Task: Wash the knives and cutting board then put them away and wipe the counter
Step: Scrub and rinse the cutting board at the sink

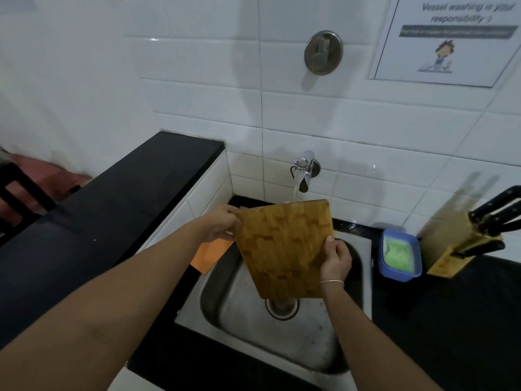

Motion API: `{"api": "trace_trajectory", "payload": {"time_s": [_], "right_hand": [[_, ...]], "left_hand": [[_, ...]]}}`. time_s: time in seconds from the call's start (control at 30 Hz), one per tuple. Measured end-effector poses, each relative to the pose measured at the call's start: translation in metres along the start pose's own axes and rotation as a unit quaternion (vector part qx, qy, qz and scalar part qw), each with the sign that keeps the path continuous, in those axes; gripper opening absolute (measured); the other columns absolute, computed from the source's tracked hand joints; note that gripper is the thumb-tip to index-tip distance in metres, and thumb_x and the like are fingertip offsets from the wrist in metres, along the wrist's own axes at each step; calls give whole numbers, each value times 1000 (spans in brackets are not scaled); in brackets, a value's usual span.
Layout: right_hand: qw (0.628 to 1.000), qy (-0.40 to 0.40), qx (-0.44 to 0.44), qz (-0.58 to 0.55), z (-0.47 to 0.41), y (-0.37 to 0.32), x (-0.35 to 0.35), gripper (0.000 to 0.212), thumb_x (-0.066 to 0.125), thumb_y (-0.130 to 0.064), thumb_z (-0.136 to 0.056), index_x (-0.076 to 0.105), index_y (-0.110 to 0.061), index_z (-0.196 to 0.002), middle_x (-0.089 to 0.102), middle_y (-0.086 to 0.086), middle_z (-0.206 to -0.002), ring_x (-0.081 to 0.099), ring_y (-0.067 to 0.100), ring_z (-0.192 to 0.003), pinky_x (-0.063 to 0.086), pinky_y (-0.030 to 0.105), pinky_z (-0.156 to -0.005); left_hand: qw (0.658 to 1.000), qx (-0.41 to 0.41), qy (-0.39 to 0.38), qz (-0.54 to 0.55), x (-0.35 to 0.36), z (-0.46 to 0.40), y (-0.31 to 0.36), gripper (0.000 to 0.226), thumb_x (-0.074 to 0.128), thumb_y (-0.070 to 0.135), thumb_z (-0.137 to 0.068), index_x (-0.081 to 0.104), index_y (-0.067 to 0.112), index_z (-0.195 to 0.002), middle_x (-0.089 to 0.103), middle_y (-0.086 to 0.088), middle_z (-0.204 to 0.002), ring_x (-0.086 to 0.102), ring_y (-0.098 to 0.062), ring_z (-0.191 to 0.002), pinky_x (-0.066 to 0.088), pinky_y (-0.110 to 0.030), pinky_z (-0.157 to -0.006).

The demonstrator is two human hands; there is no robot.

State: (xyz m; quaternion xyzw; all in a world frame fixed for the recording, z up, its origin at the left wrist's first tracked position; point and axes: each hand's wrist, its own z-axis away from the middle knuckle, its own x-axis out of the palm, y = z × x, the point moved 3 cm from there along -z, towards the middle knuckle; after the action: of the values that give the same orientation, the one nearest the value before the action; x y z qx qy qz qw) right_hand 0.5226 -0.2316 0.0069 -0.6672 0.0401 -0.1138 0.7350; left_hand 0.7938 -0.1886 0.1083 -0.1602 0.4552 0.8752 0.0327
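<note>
A wooden cutting board point(284, 244) is held tilted over the steel sink point(239, 300), its top edge under the water running from the wall tap point(304, 169). My left hand point(222, 225) grips the board's upper left corner. My right hand point(335, 256) grips its right edge, thumb on the face. Black-handled knives point(496, 218) stand in a wooden knife block point(462, 246) on the counter at the right.
A blue tub point(401, 253) with green soap and a scrubber sits between sink and knife block. An orange cloth point(210, 253) lies at the sink's left rim. A black ledge point(112, 198) runs along the left; black counter point(451, 320) lies on the right.
</note>
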Motion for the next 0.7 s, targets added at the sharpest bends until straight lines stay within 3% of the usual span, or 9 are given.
{"api": "trace_trajectory", "payload": {"time_s": [0.13,0.2,0.27,0.33,0.4,0.47,0.57,0.63,0.7], "right_hand": [[992,-37,-98,70,9,-10,3,37,51,-44,-97,55,-12,-77,53,-1,-71,49,11,-67,42,27,-66],[980,-57,-142,128,9,-12,2,38,44,-50,-98,52,-19,-78,53,-2,-72,48,10,-66,40,26,-62],[970,-69,-150,175,6,-10,-3,37,40,-46,-103,51,-18,-79,52,-2,-72,46,7,-64,38,28,-59],[975,-57,-122,178,3,-4,-11,40,38,-39,-106,55,-9,-86,54,1,-74,48,10,-66,38,32,-61],[983,-27,-77,164,2,3,-19,42,36,-36,-108,58,-1,-99,54,1,-81,50,17,-76,41,34,-72],[989,-5,-32,144,2,8,-24,37,34,-33,-109,60,-7,-107,55,-1,-89,52,20,-87,40,32,-82],[992,8,-2,124,0,9,-31,31,33,-35,-109,57,-16,-110,59,2,-103,53,22,-101,38,30,-88],[992,15,1,128,-4,9,-34,37,33,-39,-109,58,-13,-115,60,4,-110,54,22,-101,41,34,-92],[989,22,-22,144,-5,4,-32,39,34,-40,-108,57,-8,-105,60,3,-96,55,18,-87,44,36,-85]], "left_hand": [[992,3,100,73,-2,-4,-6,34,48,-21,-75,68,2,-90,63,-17,-109,60,-38,-108,60,-46,-85],[984,10,147,100,-3,-6,0,28,45,-21,-71,61,2,-71,60,-17,-90,60,-41,-100,61,-52,-86],[982,35,170,77,0,-6,12,27,47,-17,-71,55,5,-59,55,-14,-77,58,-35,-84,60,-45,-73],[982,71,171,31,9,-3,31,25,50,-10,-77,56,7,-59,54,-11,-71,54,-26,-73,47,-34,-60],[980,111,164,-6,24,-2,49,19,55,-1,-71,59,11,-58,55,-6,-64,55,-26,-67,42,-29,-59],[976,139,168,-23,38,-3,61,15,56,6,-64,58,15,-52,55,-3,-57,58,-31,-64,44,-33,-59],[972,167,155,-55,52,-6,71,23,56,2,-76,54,14,-57,52,-3,-61,52,-21,-62,44,-34,-58],[971,176,135,-86,51,-10,73,23,54,-2,-80,55,13,-63,52,-5,-67,53,-20,-68,45,-33,-62],[972,160,112,-133,42,-14,67,23,52,-4,-81,53,13,-66,48,-5,-69,51,-22,-71,42,-32,-61]]}}
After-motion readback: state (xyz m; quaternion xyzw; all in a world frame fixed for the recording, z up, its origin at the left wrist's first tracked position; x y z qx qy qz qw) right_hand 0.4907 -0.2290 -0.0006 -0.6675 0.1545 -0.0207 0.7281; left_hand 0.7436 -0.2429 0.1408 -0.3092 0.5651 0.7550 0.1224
